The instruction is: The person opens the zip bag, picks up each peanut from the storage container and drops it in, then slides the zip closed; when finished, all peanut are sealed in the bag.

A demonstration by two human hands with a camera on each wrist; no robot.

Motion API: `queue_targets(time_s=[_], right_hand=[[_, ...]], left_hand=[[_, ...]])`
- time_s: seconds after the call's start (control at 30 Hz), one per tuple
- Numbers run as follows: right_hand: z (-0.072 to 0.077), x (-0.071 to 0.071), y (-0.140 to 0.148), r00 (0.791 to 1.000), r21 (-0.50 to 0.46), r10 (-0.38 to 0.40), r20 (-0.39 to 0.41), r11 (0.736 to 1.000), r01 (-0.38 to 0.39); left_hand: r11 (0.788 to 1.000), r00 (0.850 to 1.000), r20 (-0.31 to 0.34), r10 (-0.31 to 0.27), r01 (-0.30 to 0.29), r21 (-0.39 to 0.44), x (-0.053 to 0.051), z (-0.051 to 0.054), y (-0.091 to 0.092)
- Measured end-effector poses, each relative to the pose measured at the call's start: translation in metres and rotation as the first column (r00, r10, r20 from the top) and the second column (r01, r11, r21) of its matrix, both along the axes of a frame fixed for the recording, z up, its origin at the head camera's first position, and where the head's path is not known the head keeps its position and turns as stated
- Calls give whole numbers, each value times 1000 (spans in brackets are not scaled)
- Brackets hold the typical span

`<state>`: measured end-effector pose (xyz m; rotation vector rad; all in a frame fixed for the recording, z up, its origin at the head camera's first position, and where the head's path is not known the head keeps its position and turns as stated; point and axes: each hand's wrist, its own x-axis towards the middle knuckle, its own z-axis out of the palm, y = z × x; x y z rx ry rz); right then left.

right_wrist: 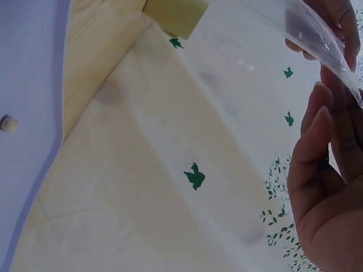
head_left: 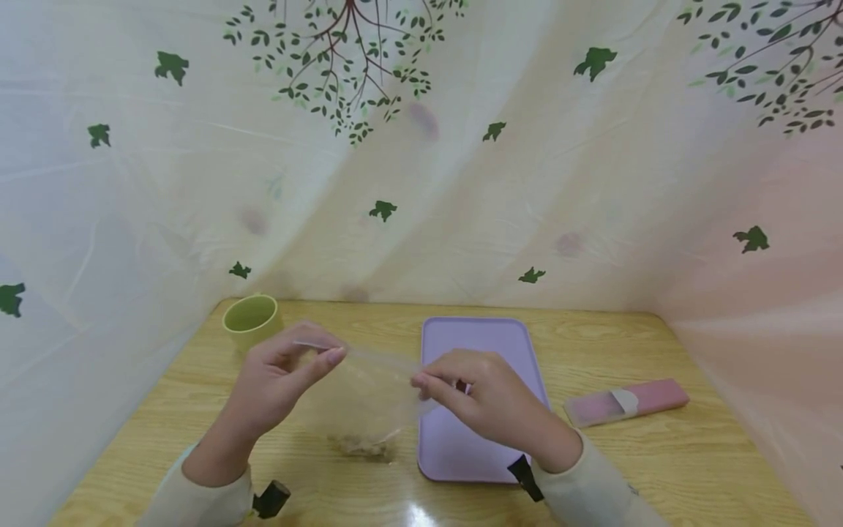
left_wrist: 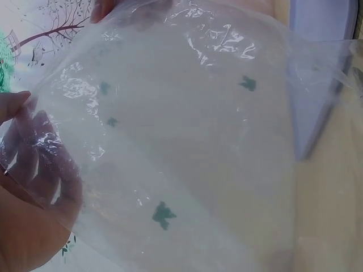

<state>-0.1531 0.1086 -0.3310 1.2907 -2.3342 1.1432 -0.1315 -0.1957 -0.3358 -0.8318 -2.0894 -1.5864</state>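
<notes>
A clear plastic bag [head_left: 369, 391] hangs between my two hands above the table, in front of me. Small brownish pieces [head_left: 365, 446] lie at its bottom, too blurred to identify. My left hand [head_left: 273, 384] pinches the bag's upper left edge between thumb and fingers. At the upper right corner, my right hand [head_left: 494, 402] pinches the same edge. The left wrist view is mostly filled by the wrinkled bag [left_wrist: 187, 136], with left-hand fingers showing through it. A purple tray [head_left: 474, 465] lies under the right hand.
Behind my left hand stands a yellow-green mug [head_left: 250, 337]. A pink case with a translucent end [head_left: 652, 395] lies right of the tray. One small round beige piece [right_wrist: 9, 123] sits on the tray. Leaf-printed curtains [head_left: 421, 241] enclose the wooden table [head_left: 691, 468].
</notes>
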Motion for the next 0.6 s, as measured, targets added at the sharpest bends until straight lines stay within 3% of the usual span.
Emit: queue_targets(time_s=[0.17, 0.4, 0.5, 0.6], right_hand=[[4, -1, 7, 998, 5, 33, 59, 999, -33], [7, -4, 11, 996, -35, 68, 51, 997, -66], [11, -6, 10, 989, -29, 65, 134, 998, -61], [15, -13, 7, 956, 5, 33, 290, 999, -36]], left_hand=[[999, 999, 33, -12, 11, 35, 2, 2, -3], [998, 999, 48, 9, -12, 63, 6, 6, -5], [997, 996, 76, 35, -40, 67, 6, 6, -4], [992, 981, 160, 106, -114, 46, 2, 6, -4]])
